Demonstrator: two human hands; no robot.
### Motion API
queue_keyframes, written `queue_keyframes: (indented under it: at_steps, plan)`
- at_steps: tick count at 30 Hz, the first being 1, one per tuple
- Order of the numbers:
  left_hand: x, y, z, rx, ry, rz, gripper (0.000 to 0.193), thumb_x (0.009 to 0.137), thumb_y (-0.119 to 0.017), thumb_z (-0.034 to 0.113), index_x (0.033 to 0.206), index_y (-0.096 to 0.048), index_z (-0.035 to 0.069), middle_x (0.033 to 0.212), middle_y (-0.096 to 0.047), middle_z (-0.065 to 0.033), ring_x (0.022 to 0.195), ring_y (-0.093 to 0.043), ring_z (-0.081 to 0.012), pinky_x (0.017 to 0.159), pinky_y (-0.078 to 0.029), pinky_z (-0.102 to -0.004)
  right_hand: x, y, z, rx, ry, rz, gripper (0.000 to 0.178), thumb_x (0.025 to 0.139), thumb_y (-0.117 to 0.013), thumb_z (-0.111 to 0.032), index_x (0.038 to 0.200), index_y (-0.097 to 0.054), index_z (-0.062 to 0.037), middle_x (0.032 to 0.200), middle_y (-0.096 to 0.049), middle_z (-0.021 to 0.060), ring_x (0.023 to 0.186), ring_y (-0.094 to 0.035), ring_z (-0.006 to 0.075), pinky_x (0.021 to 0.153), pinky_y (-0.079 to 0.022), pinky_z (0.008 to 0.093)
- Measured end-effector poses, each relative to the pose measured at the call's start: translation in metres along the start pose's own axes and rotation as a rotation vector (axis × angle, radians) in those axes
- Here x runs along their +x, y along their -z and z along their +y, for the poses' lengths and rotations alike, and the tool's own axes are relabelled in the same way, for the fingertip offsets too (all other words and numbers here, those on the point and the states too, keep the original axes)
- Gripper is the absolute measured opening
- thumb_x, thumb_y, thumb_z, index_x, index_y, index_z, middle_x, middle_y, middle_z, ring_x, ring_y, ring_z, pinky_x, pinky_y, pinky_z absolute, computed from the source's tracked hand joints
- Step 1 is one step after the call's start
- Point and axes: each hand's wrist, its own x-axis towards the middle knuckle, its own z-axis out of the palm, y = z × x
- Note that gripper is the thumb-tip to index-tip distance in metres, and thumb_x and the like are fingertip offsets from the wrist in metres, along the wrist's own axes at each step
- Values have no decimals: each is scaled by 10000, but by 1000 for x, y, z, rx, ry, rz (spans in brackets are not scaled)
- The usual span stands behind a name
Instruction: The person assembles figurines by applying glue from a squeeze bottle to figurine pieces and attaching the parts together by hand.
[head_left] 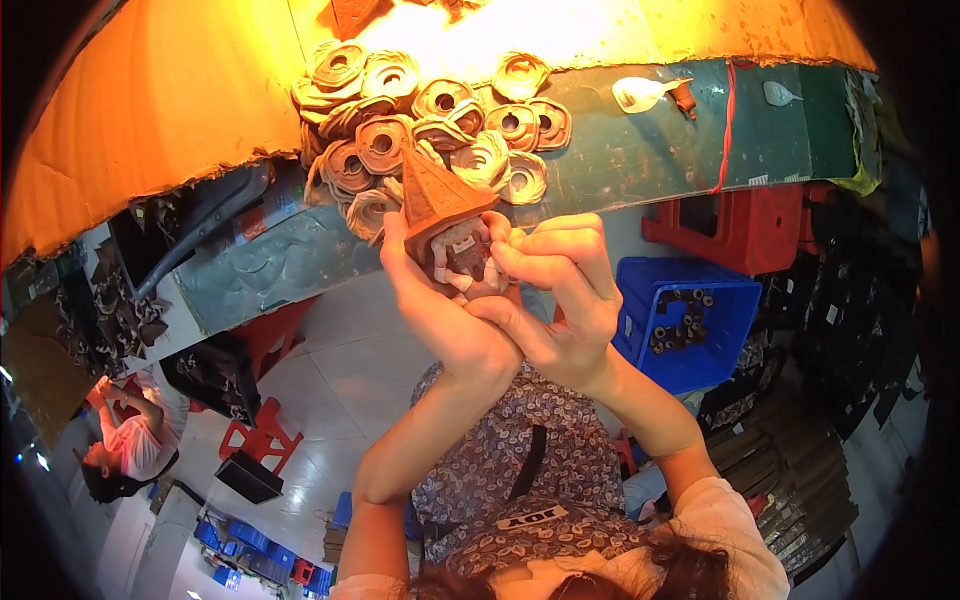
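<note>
A small figurine [463,252] with a pointed orange-brown top [436,192] is held up in front of me, just past the near edge of the bench. Its lower part is pale and brownish, with what look like little limbs; finer detail is too small to tell. My left hand [440,315] is closed around its base and left side. From the right, my right hand [568,290] pinches at the figurine's side, thumb low and fingertips bent against it. The wrists nearly touch. Just beyond the figurine lies a heap of wavy-edged clay-coloured rings [383,143] with round holes.
The green bench [640,150] carries a white tool [640,94], a red cord [729,130] and orange cardboard [200,110] under a bright lamp. Right stand a red stool [735,228] and a blue crate [640,320] holding small parts. Far left, another person [135,430] works.
</note>
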Motion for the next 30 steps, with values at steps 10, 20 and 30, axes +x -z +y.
queue_keyframes:
  at_steps: [10, 20, 30]
  plan:
    - [-3, -2, 1, 24, 2, 62, 391, 938, -405, 405, 913, -516, 31, 755, -556, -68, 655, -526, -193, 605, -438, -293, -2, -1, -1, 62, -55, 16, 401, 524, -815, -130, 868, -637, -26, 877, -555, 53, 811, -492, 239, 708, -438, 342]
    - [-4, 2, 2, 8, 12, 8, 395, 939, -393, 405, 913, -515, 30, 753, -557, -71, 662, -532, -194, 622, -449, -303, -1, 0, -4, 40, -32, 11, 403, 521, -813, -140, 864, -640, -19, 868, -553, 53, 805, -493, 243, 695, -441, 343]
    - [-6, 5, 2, 7, 33, -40, 407, 940, -391, 412, 936, -517, 25, 763, -566, -87, 678, -549, -202, 640, -469, -313, -2, 0, -7, -5, -7, 29, 423, 496, -799, -118, 870, -645, 7, 872, -554, 60, 810, -497, 251, 689, -448, 340]
